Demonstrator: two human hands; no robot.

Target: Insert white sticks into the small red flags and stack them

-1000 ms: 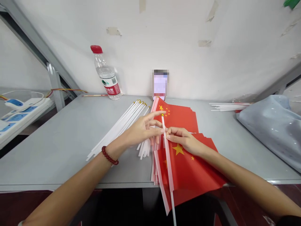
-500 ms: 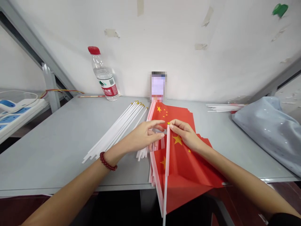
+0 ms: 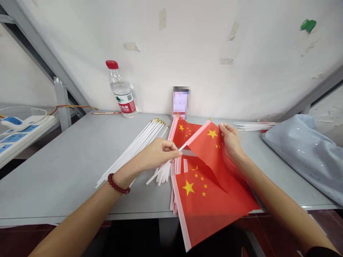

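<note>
**Lifted flag pinched at both ends above the stack**

The likeliest slip is at the stick [image 3: 171,162]: the left hand [image 3: 154,157] has it only between thumb and fingertips, closed in a light pinch near its middle, and the thin white rod could roll or slide out — the cloth would then sag back onto the pile. A second risk sits underneath: the lifted flag [image 3: 211,150] hangs just above the stack of flags [image 3: 203,200], whose lower edge already overhangs the table [image 3: 66,171] at the bottom centre of the frame, so a brush from the trailing cloth could drag the top sheets off the front edge. The loose white sticks [image 3: 134,146], fanned out left of centre, lie right under the left wrist and could be scattered by a careless sweep.

The lifted flag is in the middle of the frame, raised and tilted, spanning the gap between the two hands. The right hand [image 3: 232,142] holds its upper right edge — fingers curled closed on the cloth, thumb side towards the camera. The stick runs from the flag's upper corner down-left through the left hand's pinch. A water bottle [image 3: 122,94] stands well apart at the upper left.
</note>
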